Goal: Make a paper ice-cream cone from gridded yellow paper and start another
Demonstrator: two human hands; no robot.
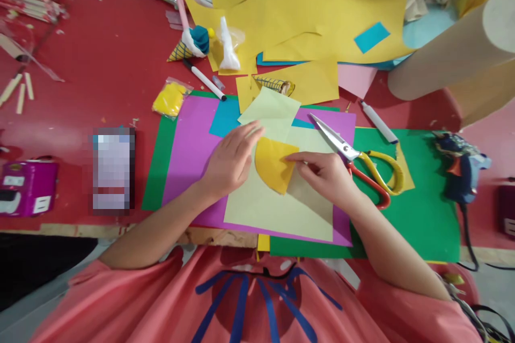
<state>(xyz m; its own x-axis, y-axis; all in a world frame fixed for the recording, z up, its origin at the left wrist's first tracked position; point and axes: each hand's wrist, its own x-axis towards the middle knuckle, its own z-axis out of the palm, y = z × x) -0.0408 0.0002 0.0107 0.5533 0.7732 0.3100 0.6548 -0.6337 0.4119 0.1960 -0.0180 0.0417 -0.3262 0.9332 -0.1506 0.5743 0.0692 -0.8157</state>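
Note:
A yellow paper wedge [276, 165] with one rounded side lies over a pale green sheet [277, 217]. My right hand [328, 174] pinches the wedge's right edge between thumb and fingertips. My left hand [233, 158] rests at the wedge's upper left, fingers stretched out, fingertips near a smaller pale green piece [271, 110]; whether it touches either paper I cannot tell. Beneath lie purple [191, 155] and green [422, 203] sheets. Large scissors [346, 150] with yellow and red handles lie partly spread just beyond my right hand.
Behind are a small paper ice-cream cone [193, 43], a second cone [273, 84], a white marker [207, 83], yellow sheets [333, 5] and a bag of yellow material [171, 98]. At right stand a cardboard tube [446, 53] and a blue glue gun [464, 171]. A phone [112, 171] lies left.

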